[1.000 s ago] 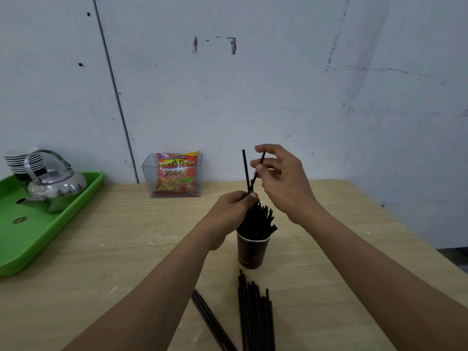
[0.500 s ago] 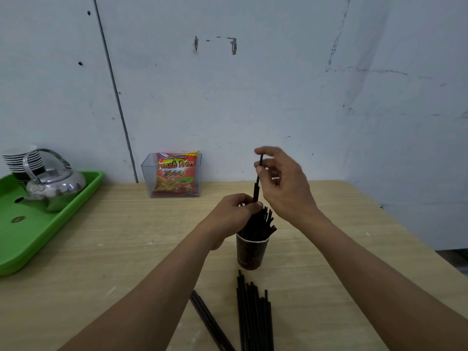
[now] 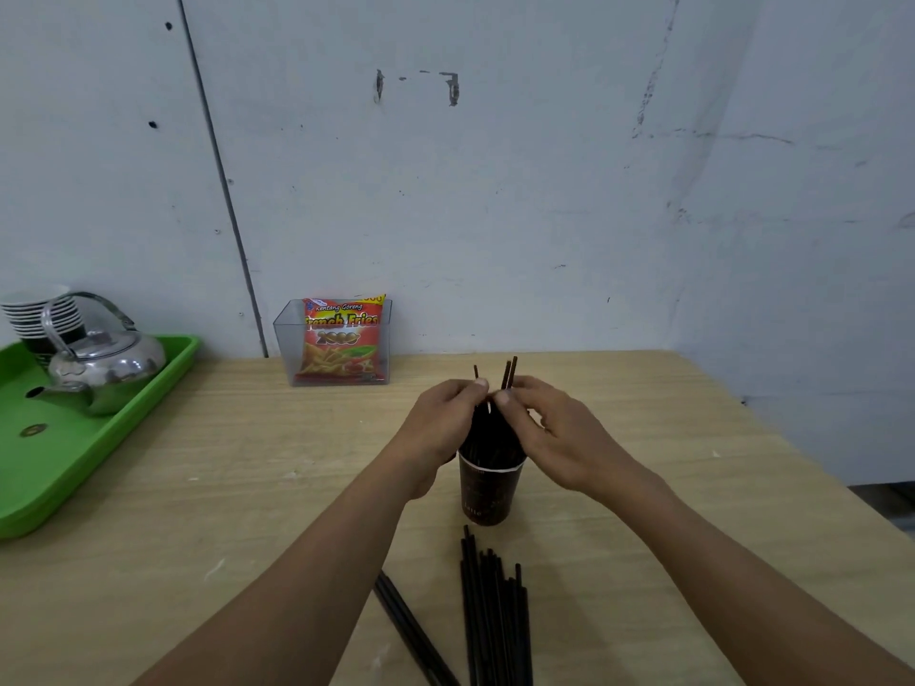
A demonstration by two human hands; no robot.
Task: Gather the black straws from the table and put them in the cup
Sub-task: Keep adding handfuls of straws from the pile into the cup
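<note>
A dark brown paper cup [image 3: 487,495] stands upright in the middle of the wooden table, packed with black straws [image 3: 490,433]. My left hand [image 3: 440,428] and my right hand [image 3: 554,433] meet above the cup and grip the bunch of straws from either side. A few straw tips [image 3: 510,371] poke up past my fingers. Several loose black straws [image 3: 495,611] lie in a pile in front of the cup, and a few more straws [image 3: 413,631] lie slanted to the left of that pile.
A green tray [image 3: 59,467] at the left holds a steel kettle [image 3: 99,366] and a stack of cups [image 3: 39,314]. A clear box with a snack bag [image 3: 341,341] stands by the wall. The table's right edge [image 3: 792,458] runs diagonally.
My right hand has come down from above the cup, lowering its straw into the bunch. Both hands now close around the straws at the cup's mouth.
</note>
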